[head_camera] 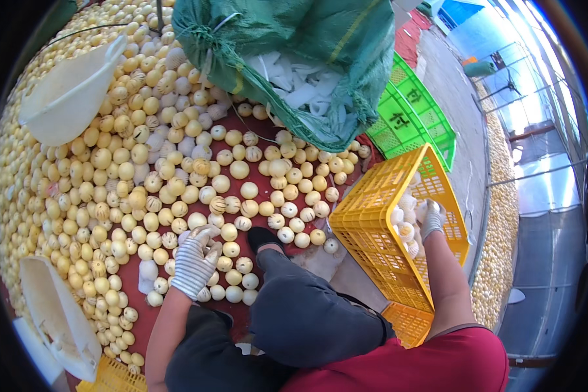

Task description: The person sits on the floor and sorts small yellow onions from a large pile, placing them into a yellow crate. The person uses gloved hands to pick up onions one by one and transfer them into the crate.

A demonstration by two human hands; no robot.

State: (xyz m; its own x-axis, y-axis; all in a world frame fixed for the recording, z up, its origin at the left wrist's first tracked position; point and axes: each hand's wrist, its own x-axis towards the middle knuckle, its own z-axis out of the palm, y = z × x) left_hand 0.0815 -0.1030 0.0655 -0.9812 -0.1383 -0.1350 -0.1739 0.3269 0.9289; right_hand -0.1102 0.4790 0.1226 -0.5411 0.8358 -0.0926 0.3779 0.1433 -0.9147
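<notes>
My left hand [196, 262], in a striped work glove, hovers over loose yellow pepino melons [249, 190] with its fingers bent. Nothing shows between the fingers. At the right, my right hand [432, 221], gloved too, reaches into a yellow plastic crate [367, 210] and grips a pale melon [422, 209], partly hidden by the fingers. Melons in white foam net sleeves [407, 230] lie inside that crate. Ahead, an open green woven sack [284, 29] holds many white foam net sleeves [304, 88].
A large heap of melons [78, 196] spreads leftward over red cloth [144, 313]. Two white plastic scoop-like containers [73, 93] rest on it. Green crates [411, 112] stand behind the yellow one; another yellow crate [112, 377] is at lower left. My shoe [264, 238] is among melons.
</notes>
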